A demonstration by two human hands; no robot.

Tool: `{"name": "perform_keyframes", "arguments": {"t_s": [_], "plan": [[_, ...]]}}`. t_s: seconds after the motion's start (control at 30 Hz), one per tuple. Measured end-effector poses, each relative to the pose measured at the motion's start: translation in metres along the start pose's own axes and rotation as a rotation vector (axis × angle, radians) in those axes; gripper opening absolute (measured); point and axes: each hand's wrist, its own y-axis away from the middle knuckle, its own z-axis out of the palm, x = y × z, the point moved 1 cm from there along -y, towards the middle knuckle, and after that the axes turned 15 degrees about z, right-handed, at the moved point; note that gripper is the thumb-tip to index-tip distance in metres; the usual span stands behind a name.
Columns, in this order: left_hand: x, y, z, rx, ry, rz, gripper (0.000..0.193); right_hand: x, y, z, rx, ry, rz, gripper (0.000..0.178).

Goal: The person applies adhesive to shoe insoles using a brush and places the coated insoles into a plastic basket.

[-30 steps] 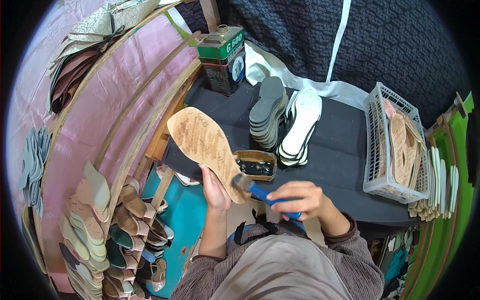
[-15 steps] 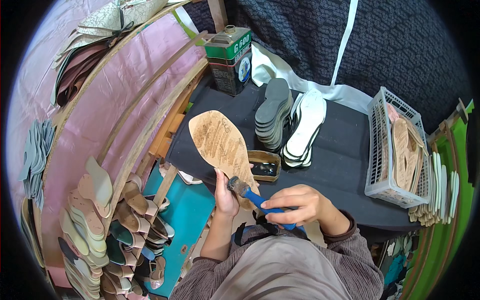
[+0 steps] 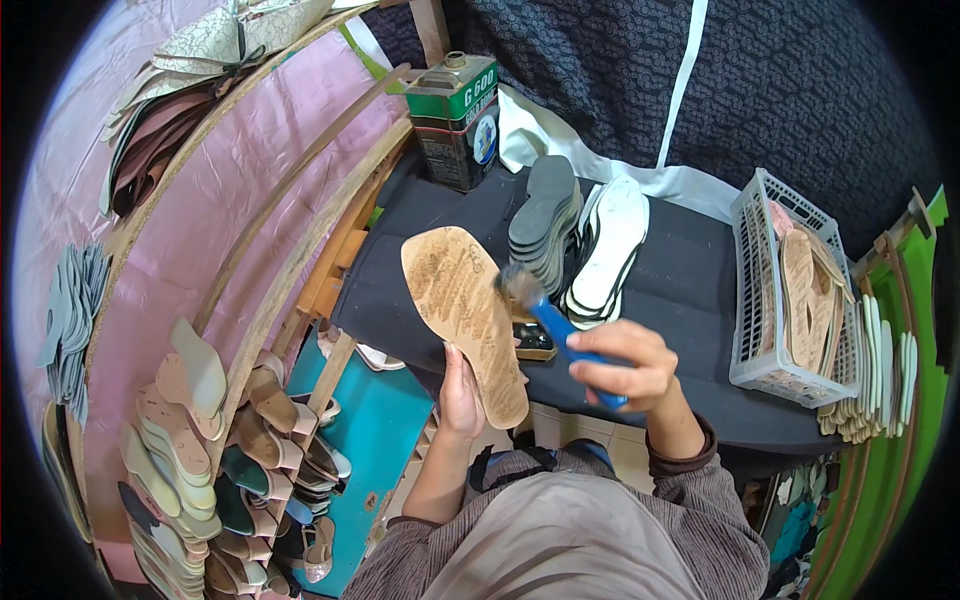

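A tan insole (image 3: 464,318), patterned with fine print, stands tilted, toe up and away, heel low. A blue-handled brush (image 3: 553,325) points its bristles at the insole's right edge, seemingly touching it, above the dark table.

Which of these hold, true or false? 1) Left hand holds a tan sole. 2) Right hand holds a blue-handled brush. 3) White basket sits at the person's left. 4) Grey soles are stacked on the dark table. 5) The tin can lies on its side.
1) True: the left hand holds the tan sole.
2) True: the right hand grips the blue-handled brush.
3) False: the white basket is at the right.
4) True: grey soles on the dark table.
5) False: the tin can stands upright.
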Motion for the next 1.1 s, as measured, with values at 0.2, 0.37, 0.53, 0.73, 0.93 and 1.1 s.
{"name": "perform_keyframes", "arguments": {"t_s": [0.2, 0.37, 0.53, 0.73, 0.93, 1.1], "plan": [[-0.006, 0.002, -0.005, -0.02, -0.087, -0.007, 0.065, -0.014, 0.006, 0.007, -0.124, -0.076, -0.075, 0.019], [0.0, 0.007, 0.003, -0.14, -0.045, -0.086, 0.06, -0.006, 0.003, 0.004, 0.154, 0.075, -0.032, 0.019], [0.0, 0.002, -0.003, 0.086, -0.075, -0.003, 0.059, -0.013, 0.016, 0.015, -0.061, -0.174, 0.024, 0.022], [0.013, -0.001, -0.027, 0.128, 0.027, 0.051, 0.061, 0.003, 0.03, 0.003, 0.283, -0.05, 0.329, 0.014], [0.012, 0.001, -0.028, 0.13, 0.03, 0.065, 0.06, 0.034, 0.052, 0.051, -0.115, -0.1, 0.634, 0.032], [0.004, 0.004, -0.025, 0.062, 0.002, 0.052, 0.065, 0.039, 0.066, 0.066, -0.139, -0.065, 0.697, 0.03]]}}
